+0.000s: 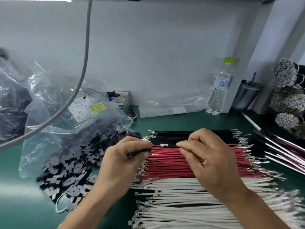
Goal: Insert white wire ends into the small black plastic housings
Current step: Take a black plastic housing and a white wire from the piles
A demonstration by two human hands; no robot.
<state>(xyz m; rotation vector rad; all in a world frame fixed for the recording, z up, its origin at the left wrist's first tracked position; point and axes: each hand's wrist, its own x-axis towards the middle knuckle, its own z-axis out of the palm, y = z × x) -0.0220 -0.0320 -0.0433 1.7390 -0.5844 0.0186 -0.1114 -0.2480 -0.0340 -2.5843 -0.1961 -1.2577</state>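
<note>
Nearest me on the green desk (pixel 19 204) lie the white wires (pixel 189 205), a flat row running left to right with their metal terminals at both ends. Just beyond them the red wires (pixel 173 164) lie the same way, and beyond those the black wires (pixel 189 134).

My two hands hover over the red row. My left hand (pixel 125 156) has its fingers (pixel 140 143) curled round a small black housing (pixel 140 152), pinched between thumb and forefinger, its open end facing right. My right hand (pixel 209 156) pinches a single wire (pixel 170 145) between thumb and forefinger; the wire lies level, long axis left to right, its metal terminal (pixel 164 145) pointing left toward the housing. The terminal is near the housing but still apart from it. The wire looks dark where it shows, and I cannot tell its colour for sure.

To the left a pile of black housings (pixel 66 172) spills from a clear plastic bag (pixel 49 103) bearing a printed label (pixel 84 109). At the far right lie finished cable bundles (pixel 283 152). Farther back, against the wall, stand a water bottle (pixel 219 91) with a green cap and a dark tumbler (pixel 245 95). A grey cable (pixel 82 71) hangs across the left.
</note>
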